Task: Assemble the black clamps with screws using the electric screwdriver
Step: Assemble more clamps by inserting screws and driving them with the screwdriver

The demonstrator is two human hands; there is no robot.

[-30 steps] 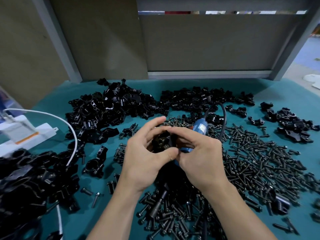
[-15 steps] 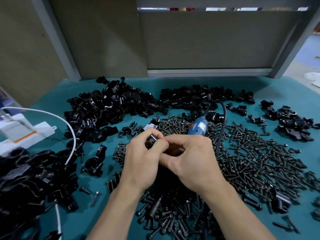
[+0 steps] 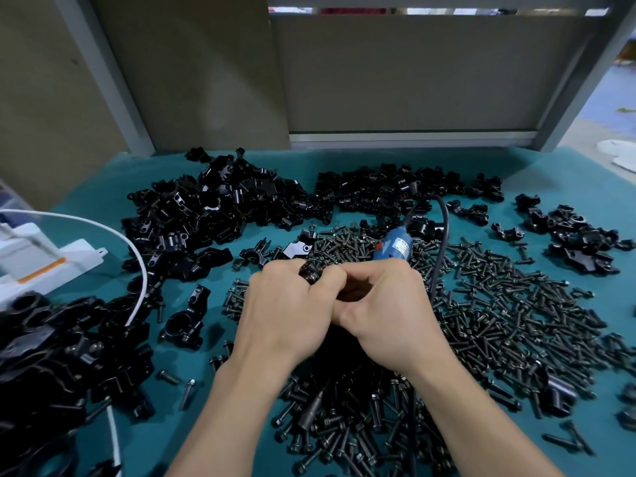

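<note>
Fingers that were fanned wide a second ago have folded in; both fists now sit tight together, thumbs touching, and hide most of what they hold. The left hand grips a small black metal clamp, of which only a ribbed edge shows above its knuckles. The right hand curls against the same clamp from the other side; whether a screw is pinched at its fingertips I cannot tell, since the palms cover that spot.

A blue-bodied corded electric screwdriver lies flat beneath the hands, held by neither; its blue rear shows just beyond the right knuckles, and its dark nose seems to poke out below the wrists. Loose dark steel screws spread under both hands and well off to the right; heaped black clamp parts lie beyond and to the left of the left hand, on a teal bench mat.

The step in hand looks like seating a screw in the clamp by fingers, ahead of driving. The next move would call for the left hand to keep the clamp steady with the screw head exposed; the right hand would have to let go, reach under for the screwdriver, and set its bit square on the head so the screw does not tip out.
</note>
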